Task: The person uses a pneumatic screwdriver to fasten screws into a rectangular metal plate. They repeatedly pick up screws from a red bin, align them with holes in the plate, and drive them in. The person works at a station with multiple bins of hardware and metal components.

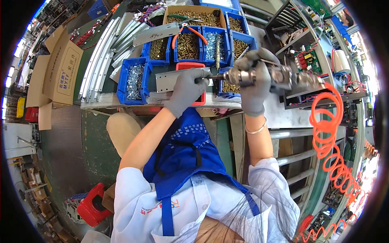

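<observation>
Grey-gloved, a worker's right grip (257,87) is closed around a metal driver tool (281,77), blurred and lying nearly level, its dark bit (218,76) pointing left. At the bit's end, the left grip (187,87) has its thumb and fingers drawn narrow; whether something is pinched between them cannot be told. Under that hand, a drilled metal plate (163,83) lies across a red tray (200,100) at the front edge of the tabletop (103,101). From the tool's right end hangs a coiled red hose (323,126), dropping in loops. Just beyond the hands stand blue bins (120,92) filled with brass-coloured screws (187,45), with silver hardware (134,81) in the bin at left. Orange-handled pliers (198,33) rest on top of the bins, near a pale metal bracket (156,33). Farther left, long metal strips (99,60) lie beside an open cardboard box (60,77); to the right sits a metal chassis with a green circuit board (308,60). Below the hands, a blue apron (186,139) covers the worker's front.
</observation>
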